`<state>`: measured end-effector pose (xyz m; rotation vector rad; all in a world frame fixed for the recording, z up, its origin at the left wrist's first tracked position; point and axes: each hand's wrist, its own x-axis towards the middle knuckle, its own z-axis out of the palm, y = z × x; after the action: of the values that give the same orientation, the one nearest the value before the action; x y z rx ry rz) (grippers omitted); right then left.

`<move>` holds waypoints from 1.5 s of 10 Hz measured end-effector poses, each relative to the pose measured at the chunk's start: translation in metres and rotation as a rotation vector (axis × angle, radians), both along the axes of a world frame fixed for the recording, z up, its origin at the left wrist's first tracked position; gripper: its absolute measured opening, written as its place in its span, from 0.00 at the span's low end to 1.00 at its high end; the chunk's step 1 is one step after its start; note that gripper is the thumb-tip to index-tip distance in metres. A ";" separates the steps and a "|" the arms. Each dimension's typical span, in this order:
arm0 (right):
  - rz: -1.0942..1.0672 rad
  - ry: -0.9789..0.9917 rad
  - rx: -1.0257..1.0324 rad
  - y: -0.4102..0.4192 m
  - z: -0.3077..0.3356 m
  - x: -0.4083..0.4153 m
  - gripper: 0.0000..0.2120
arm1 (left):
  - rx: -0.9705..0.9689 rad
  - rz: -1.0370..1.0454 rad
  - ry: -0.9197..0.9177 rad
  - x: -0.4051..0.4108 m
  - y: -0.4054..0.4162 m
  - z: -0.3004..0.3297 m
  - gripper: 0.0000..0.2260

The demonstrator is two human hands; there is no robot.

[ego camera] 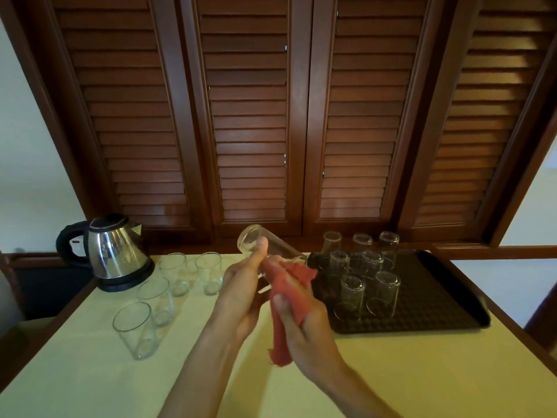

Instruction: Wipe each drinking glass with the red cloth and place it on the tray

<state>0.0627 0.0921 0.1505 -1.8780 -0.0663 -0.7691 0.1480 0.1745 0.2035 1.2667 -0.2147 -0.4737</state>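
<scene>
Hands above pale table: left hand [241, 292] grips tilted clear drinking glass [269, 245]; right hand [304, 319] fingers pinch red cloth [289, 285] against it.

Open tabletop flanked by glassware

Four upright glasses [168, 294] and a kettle [116, 251] are crowding the left; seven upturned glasses [364, 273] are filling the tray's [446, 300] left part, leaving its right side and the table's [422, 372] near edge passable.

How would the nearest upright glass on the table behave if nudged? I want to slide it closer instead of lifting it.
The nearest upright glass looks tall, with a base narrower than its mouth, so a push near the rim would probably tip it. It is clear glass, likely fragile. It stands on the pale tablecloth, which may drag or bunch, so push low.
</scene>
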 end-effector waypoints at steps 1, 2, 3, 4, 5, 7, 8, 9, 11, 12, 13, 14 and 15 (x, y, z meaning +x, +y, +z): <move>-0.257 -0.023 -1.033 -0.049 -0.019 0.012 0.36 | 0.022 -0.046 -0.033 0.005 0.003 0.004 0.15; -0.063 0.141 -0.612 -0.039 -0.008 0.009 0.33 | -0.039 -0.048 -0.051 0.008 0.002 -0.003 0.16; 0.215 0.281 0.678 -0.006 0.015 -0.005 0.23 | -0.140 -0.046 -0.041 0.010 0.002 -0.012 0.09; 0.407 0.291 1.218 -0.016 0.027 -0.011 0.24 | -0.214 -0.083 -0.075 0.011 0.005 -0.021 0.12; 0.409 0.256 1.223 -0.016 0.037 -0.014 0.23 | -0.244 -0.125 -0.096 0.013 0.007 -0.024 0.20; -0.118 0.074 -0.627 -0.029 0.004 0.011 0.43 | -0.263 -0.148 -0.058 0.017 0.008 -0.018 0.11; -0.353 0.110 -1.138 -0.041 -0.004 0.018 0.52 | -0.245 -0.166 -0.086 0.017 0.007 -0.019 0.10; -0.225 0.091 -0.759 -0.023 -0.007 0.018 0.47 | -0.219 -0.200 -0.118 0.016 0.006 -0.021 0.11; 0.578 0.248 1.057 -0.020 0.028 0.001 0.34 | -0.284 -0.219 -0.129 0.026 0.011 -0.039 0.34; 0.547 0.228 1.312 -0.016 0.028 -0.002 0.29 | -0.269 -0.248 -0.178 0.030 0.012 -0.035 0.42; 0.481 0.212 1.392 -0.010 0.025 -0.010 0.25 | -0.256 -0.268 -0.188 0.032 0.014 -0.034 0.34; 0.403 0.279 1.408 -0.019 0.022 -0.022 0.26 | -0.251 -0.223 -0.188 0.035 0.019 -0.038 0.38; 0.231 0.333 1.307 -0.031 0.032 -0.031 0.23 | -0.274 -0.182 -0.169 0.038 0.022 -0.036 0.44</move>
<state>0.0319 0.0613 0.1821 -0.6924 0.3492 -0.1826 0.1860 0.1969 0.1677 1.0221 -0.5239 -0.4745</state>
